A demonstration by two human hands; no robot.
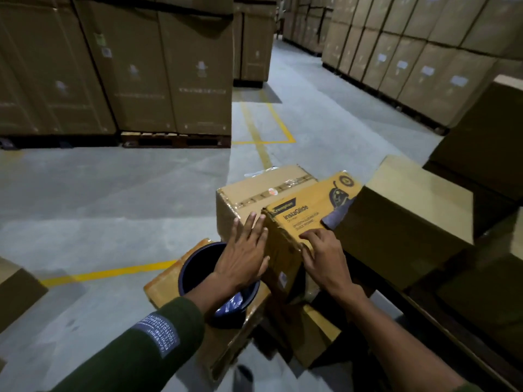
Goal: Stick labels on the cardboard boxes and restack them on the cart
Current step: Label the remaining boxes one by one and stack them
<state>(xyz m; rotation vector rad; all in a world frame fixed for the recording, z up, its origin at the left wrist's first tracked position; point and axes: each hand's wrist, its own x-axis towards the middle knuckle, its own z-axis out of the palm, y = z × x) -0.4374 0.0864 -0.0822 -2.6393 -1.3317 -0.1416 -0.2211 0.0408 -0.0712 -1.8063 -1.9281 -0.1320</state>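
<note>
A small orange printed carton point(308, 213) with an iron pictured on it sits tilted in the middle of the view. My left hand point(243, 250) lies flat against its left side, fingers straight. My right hand point(322, 256) rests on its top near edge with the fingers bent over the corner. A small white label point(283, 278) shows on the carton's near face. Behind it stands a plain taped cardboard box point(254, 193) with a round sticker point(272, 191). A long cardboard box point(407, 222) lies to the right.
A dark blue bucket point(198, 267) stands on a low carton point(167, 287) under my left wrist. More cartons crowd below and to the right. Tall pallet stacks of boxes point(113, 66) line the far left and right, with grey floor and yellow lines point(113, 271) between.
</note>
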